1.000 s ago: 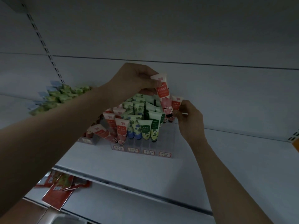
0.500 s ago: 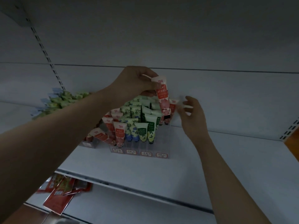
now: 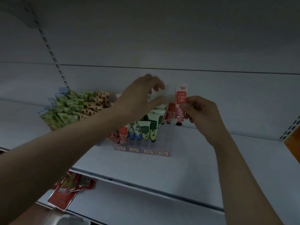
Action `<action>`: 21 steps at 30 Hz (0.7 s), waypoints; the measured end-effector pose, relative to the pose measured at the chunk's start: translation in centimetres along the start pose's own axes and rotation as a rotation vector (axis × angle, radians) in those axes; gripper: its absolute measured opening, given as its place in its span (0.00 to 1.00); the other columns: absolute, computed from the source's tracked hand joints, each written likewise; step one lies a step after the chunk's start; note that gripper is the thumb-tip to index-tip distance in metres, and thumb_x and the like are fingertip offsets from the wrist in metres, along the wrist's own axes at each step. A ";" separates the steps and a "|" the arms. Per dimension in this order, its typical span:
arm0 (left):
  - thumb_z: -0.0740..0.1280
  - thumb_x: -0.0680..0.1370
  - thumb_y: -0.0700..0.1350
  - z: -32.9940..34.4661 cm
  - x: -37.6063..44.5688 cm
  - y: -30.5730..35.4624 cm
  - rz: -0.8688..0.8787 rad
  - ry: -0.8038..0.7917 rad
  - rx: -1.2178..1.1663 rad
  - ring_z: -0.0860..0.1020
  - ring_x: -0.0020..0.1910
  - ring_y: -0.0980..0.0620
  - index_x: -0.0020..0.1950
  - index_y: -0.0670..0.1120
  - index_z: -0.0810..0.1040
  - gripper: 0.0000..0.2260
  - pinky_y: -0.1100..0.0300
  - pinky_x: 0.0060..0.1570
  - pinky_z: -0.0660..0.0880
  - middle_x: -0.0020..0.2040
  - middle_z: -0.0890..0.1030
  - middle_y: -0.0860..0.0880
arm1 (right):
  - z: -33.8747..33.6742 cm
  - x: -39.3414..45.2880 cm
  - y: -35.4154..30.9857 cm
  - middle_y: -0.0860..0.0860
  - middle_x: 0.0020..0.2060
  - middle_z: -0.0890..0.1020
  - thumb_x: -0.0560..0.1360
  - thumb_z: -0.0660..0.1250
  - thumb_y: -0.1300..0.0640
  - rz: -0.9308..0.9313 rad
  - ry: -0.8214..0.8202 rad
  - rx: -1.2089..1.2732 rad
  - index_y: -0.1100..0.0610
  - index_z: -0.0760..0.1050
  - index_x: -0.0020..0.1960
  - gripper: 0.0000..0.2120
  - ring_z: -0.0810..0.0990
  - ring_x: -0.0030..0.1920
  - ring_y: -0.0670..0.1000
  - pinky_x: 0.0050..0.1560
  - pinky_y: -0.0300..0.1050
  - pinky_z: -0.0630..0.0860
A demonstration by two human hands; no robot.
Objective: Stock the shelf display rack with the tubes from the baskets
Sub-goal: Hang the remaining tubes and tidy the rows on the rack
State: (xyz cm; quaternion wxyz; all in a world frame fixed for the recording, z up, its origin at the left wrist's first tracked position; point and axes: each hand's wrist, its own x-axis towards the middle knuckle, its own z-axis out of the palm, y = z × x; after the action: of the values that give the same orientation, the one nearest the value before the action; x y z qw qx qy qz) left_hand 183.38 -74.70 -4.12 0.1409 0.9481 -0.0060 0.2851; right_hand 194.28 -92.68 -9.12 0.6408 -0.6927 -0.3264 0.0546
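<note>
Tube [image 3: 180, 101], likely light and squashy, sits pinched at mid-body by right hand [image 3: 201, 114]; left hand [image 3: 139, 96] hovers beside it, loosely spread.

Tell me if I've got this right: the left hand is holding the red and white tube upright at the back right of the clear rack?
Not quite. The head view shows the right hand pinching the red and white tube there; the left hand hangs beside it, holding nothing. The rest is right.

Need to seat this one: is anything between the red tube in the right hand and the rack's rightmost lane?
Nothing visible: the right hand holds the red tube upright at that lane's back; the left hand hovers apart.
</note>
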 end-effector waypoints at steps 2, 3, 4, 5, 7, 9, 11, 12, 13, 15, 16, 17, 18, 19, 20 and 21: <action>0.67 0.78 0.53 0.6 -1.6 -1.1 0.246 -0.082 0.224 0.73 0.50 0.51 0.59 0.46 0.77 0.14 0.57 0.48 0.71 0.53 0.76 0.48 | -0.2 -0.1 0.4 0.49 0.32 0.80 0.77 0.68 0.62 0.005 0.045 0.008 0.57 0.80 0.46 0.03 0.75 0.28 0.44 0.32 0.33 0.71; 0.67 0.77 0.53 1.0 -2.1 -1.7 0.333 -0.122 0.287 0.73 0.49 0.48 0.58 0.45 0.78 0.15 0.55 0.46 0.72 0.52 0.77 0.46 | -0.2 -0.2 0.6 0.49 0.31 0.80 0.77 0.68 0.62 0.011 0.063 0.014 0.57 0.80 0.46 0.03 0.75 0.28 0.44 0.31 0.33 0.71; 0.66 0.77 0.54 1.4 -2.5 -2.2 0.388 -0.146 0.316 0.74 0.48 0.47 0.57 0.45 0.78 0.16 0.54 0.44 0.73 0.51 0.77 0.45 | -0.1 -0.2 0.8 0.48 0.31 0.80 0.77 0.68 0.63 0.018 0.077 0.020 0.58 0.80 0.46 0.03 0.75 0.28 0.44 0.31 0.33 0.71; 0.64 0.77 0.55 1.7 -2.6 -2.6 0.415 -0.167 0.319 0.74 0.48 0.47 0.57 0.44 0.78 0.16 0.54 0.43 0.74 0.50 0.77 0.45 | -0.1 -0.2 0.9 0.49 0.31 0.80 0.77 0.68 0.63 0.025 0.085 0.026 0.58 0.80 0.47 0.03 0.76 0.28 0.44 0.31 0.33 0.71; 0.66 0.76 0.54 2.1 -2.7 -3.2 0.441 -0.206 0.293 0.73 0.48 0.48 0.57 0.45 0.78 0.16 0.54 0.43 0.74 0.49 0.76 0.45 | 0.0 -0.3 1.4 0.51 0.32 0.81 0.76 0.68 0.63 0.033 0.092 0.025 0.60 0.81 0.47 0.03 0.76 0.29 0.45 0.31 0.35 0.72; 0.71 0.75 0.50 2.4 -2.8 -3.6 0.446 -0.248 0.257 0.71 0.48 0.49 0.57 0.45 0.77 0.15 0.53 0.43 0.74 0.50 0.75 0.45 | 0.1 -0.2 1.7 0.54 0.33 0.82 0.76 0.68 0.63 0.034 0.090 0.022 0.61 0.81 0.48 0.03 0.77 0.29 0.46 0.30 0.37 0.73; 0.74 0.73 0.46 2.4 -2.8 -4.1 0.425 -0.290 0.233 0.72 0.48 0.48 0.58 0.45 0.78 0.15 0.51 0.43 0.75 0.50 0.75 0.45 | 0.1 -0.2 2.1 0.55 0.35 0.82 0.76 0.69 0.63 0.038 0.090 0.010 0.61 0.81 0.48 0.03 0.78 0.30 0.46 0.31 0.39 0.74; 0.74 0.73 0.44 2.3 -2.8 -4.2 0.410 -0.299 0.231 0.72 0.48 0.48 0.58 0.45 0.78 0.15 0.50 0.43 0.75 0.51 0.75 0.45 | 0.2 -0.1 2.4 0.55 0.36 0.83 0.75 0.69 0.63 0.045 0.088 -0.002 0.60 0.81 0.48 0.03 0.78 0.31 0.47 0.32 0.39 0.75; 0.74 0.73 0.43 2.1 -2.7 -4.4 0.395 -0.301 0.238 0.72 0.48 0.48 0.59 0.45 0.78 0.16 0.49 0.43 0.75 0.52 0.75 0.44 | 0.3 -0.1 2.7 0.54 0.37 0.83 0.75 0.69 0.64 0.051 0.085 -0.016 0.58 0.80 0.47 0.03 0.79 0.32 0.47 0.33 0.40 0.76; 0.76 0.72 0.43 1.9 -2.4 -4.4 0.390 -0.291 0.283 0.72 0.50 0.47 0.60 0.46 0.78 0.18 0.47 0.44 0.75 0.53 0.75 0.45 | 0.8 0.0 3.2 0.54 0.39 0.83 0.75 0.69 0.65 0.056 0.072 -0.036 0.57 0.79 0.46 0.05 0.81 0.34 0.50 0.35 0.43 0.78; 0.77 0.70 0.44 1.8 -2.3 -4.3 0.404 -0.287 0.325 0.72 0.51 0.47 0.62 0.47 0.77 0.21 0.47 0.46 0.75 0.55 0.75 0.45 | 1.0 0.1 3.5 0.54 0.39 0.84 0.75 0.68 0.66 0.056 0.066 -0.034 0.56 0.79 0.45 0.06 0.82 0.36 0.52 0.36 0.44 0.79; 0.77 0.69 0.45 1.8 -2.2 -4.2 0.422 -0.288 0.372 0.72 0.54 0.46 0.64 0.48 0.76 0.24 0.47 0.48 0.75 0.58 0.76 0.46 | 1.3 0.1 3.8 0.54 0.39 0.84 0.75 0.68 0.66 0.054 0.062 -0.028 0.56 0.79 0.45 0.06 0.83 0.37 0.54 0.37 0.45 0.80; 0.78 0.68 0.45 1.8 -2.0 -4.1 0.439 -0.287 0.418 0.71 0.57 0.45 0.66 0.49 0.75 0.28 0.47 0.51 0.74 0.62 0.75 0.46 | 1.6 0.1 4.1 0.55 0.39 0.84 0.75 0.68 0.67 0.048 0.063 -0.024 0.55 0.78 0.44 0.07 0.83 0.38 0.55 0.38 0.46 0.80; 0.79 0.67 0.46 1.8 -1.7 -4.0 0.454 -0.288 0.456 0.70 0.61 0.45 0.69 0.50 0.73 0.32 0.47 0.53 0.73 0.66 0.74 0.46 | 1.9 0.1 4.4 0.55 0.39 0.84 0.75 0.68 0.67 0.041 0.067 -0.025 0.55 0.78 0.43 0.08 0.83 0.38 0.56 0.38 0.46 0.80; 0.79 0.66 0.46 1.8 -1.4 -3.8 0.476 -0.298 0.482 0.68 0.64 0.45 0.71 0.51 0.72 0.34 0.47 0.55 0.72 0.69 0.72 0.47 | 2.1 0.0 4.7 0.56 0.39 0.84 0.74 0.68 0.67 0.036 0.074 -0.030 0.55 0.77 0.43 0.08 0.83 0.39 0.57 0.38 0.47 0.81; 0.79 0.66 0.45 1.8 -1.2 -3.6 0.493 -0.322 0.494 0.67 0.66 0.45 0.72 0.50 0.71 0.36 0.46 0.56 0.72 0.71 0.71 0.47 | 2.4 0.0 5.0 0.56 0.39 0.83 0.74 0.68 0.67 0.036 0.082 -0.030 0.55 0.77 0.42 0.08 0.83 0.39 0.59 0.38 0.49 0.81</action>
State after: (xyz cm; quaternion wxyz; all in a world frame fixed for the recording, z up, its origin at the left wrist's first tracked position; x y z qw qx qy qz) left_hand 183.73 -71.82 -7.15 -0.1676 0.9562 -0.1869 0.1508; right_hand 195.00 -90.49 -14.12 0.6421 -0.7097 -0.2882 0.0325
